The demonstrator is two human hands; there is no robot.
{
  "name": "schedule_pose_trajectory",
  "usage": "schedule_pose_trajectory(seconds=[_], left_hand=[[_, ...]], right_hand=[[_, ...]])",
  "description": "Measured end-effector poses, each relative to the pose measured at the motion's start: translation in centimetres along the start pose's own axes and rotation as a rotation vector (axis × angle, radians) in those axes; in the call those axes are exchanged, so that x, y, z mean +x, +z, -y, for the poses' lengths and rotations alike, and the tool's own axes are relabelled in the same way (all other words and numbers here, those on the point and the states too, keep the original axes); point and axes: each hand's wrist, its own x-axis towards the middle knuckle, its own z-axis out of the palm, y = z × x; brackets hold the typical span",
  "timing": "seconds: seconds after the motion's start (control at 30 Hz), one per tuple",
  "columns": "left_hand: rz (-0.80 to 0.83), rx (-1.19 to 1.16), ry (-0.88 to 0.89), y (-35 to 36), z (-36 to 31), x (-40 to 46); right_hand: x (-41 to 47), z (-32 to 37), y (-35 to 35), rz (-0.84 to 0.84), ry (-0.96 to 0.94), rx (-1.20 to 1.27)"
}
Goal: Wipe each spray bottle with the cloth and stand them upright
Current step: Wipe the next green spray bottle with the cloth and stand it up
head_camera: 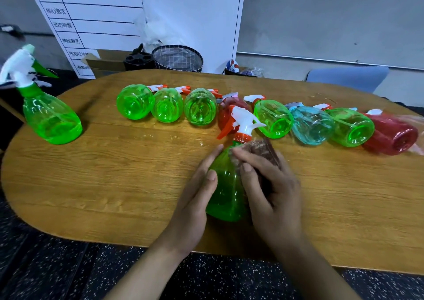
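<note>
Your left hand (197, 191) wraps around the left side of the green spray bottle (226, 194), fingers curled along its flank and thumb laid on its front, gripping it upright on the wooden table (114, 185). Your right hand (270, 194) presses a brownish cloth (263, 149) against the bottle's right shoulder, fingers curved over the cloth and holding it to the plastic. The bottle's white and orange trigger head (243, 121) rises just beyond your fingertips. Farther out from your hands, a row of bottles lies on its side: three green ones (167, 108) beyond your left hand, a red one (229, 113) right behind the trigger head, then a green, a pale blue (312, 125), another green and a red (390, 134) stretching away past your right hand. Well off to the left of your left hand, one green bottle with a white and green head (51, 116) stands upright near the table's edge.
</note>
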Motion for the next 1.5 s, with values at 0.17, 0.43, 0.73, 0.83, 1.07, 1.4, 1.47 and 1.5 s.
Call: schedule_pose_trajectory(seconds=[0.17, 0.43, 0.73, 0.83, 1.07, 1.4, 1.47, 1.5], left_hand=[[-0.075, -0.058, -0.005, -0.3, -0.1, 0.2], [-0.088, -0.106, -0.019, -0.3, -0.6, 0.2], [0.006, -0.049, -0.056, -0.1, -0.3, 0.2], [0.002, -0.097, -0.090, -0.3, -0.4, 0.2], [0.036, -0.071, -0.097, 0.1, -0.8, 0.0], [-0.006, -0.098, -0.085, -0.2, -0.5, 0.2], [-0.055, -0.134, -0.077, -0.3, -0.6, 0.3], [-0.069, -0.138, -0.070, -0.3, -0.6, 0.4]], right_hand=[[-2.5, 0.1, 0.4, 0.142, -0.205, -0.025], [-3.0, 0.7, 0.2, 0.132, -0.264, -0.006], [-0.4, 0.0, -0.4, -0.133, 0.092, 0.067], [-0.5, -0.1, -0.2, -0.127, 0.093, 0.073], [-0.4, 0.2, 0.1, -0.122, 0.037, 0.056], [-1.5, -0.2, 0.1, 0.082, -0.094, 0.005], [-2.4, -0.1, 0.1, 0.161, -0.184, 0.005], [-2.7, -0.1, 0.1, 0.193, -0.224, 0.003]])
